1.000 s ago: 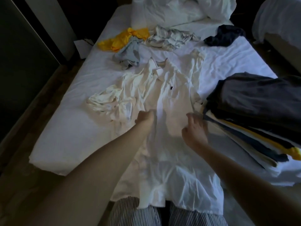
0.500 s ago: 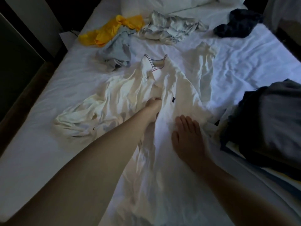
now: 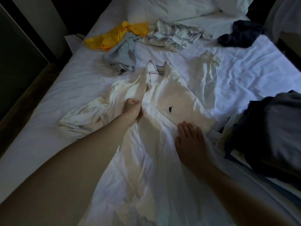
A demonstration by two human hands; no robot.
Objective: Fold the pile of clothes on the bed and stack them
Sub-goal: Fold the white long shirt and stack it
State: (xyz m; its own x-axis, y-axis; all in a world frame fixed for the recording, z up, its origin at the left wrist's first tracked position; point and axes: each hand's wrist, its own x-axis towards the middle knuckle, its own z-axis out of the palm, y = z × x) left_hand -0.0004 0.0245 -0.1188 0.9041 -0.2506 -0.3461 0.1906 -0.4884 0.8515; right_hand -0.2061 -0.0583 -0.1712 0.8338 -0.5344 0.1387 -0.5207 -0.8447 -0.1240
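A white polo shirt (image 3: 175, 98) with a small dark chest logo lies face up along the middle of the bed, collar pointing away from me, its left sleeve bunched at the left. My left hand (image 3: 132, 108) is curled and grips a fold of the shirt's front near the placket. My right hand (image 3: 189, 141) lies flat on the shirt's right side, fingers straight, pressing the cloth down. A stack of folded clothes (image 3: 273, 132), dark grey on top, sits at the right edge.
Unfolded clothes lie further up the bed: a yellow garment (image 3: 117, 35), a light blue one (image 3: 122, 54), a pale crumpled one (image 3: 175, 35) and a dark navy one (image 3: 239, 33). White pillows (image 3: 179, 7) are at the head. The bed's left edge (image 3: 53, 74) drops to the dark floor.
Both hands slid up the shirt from its lower part toward the chest. My right hand went from curled to flat on the cloth. The view moved closer over the bed.
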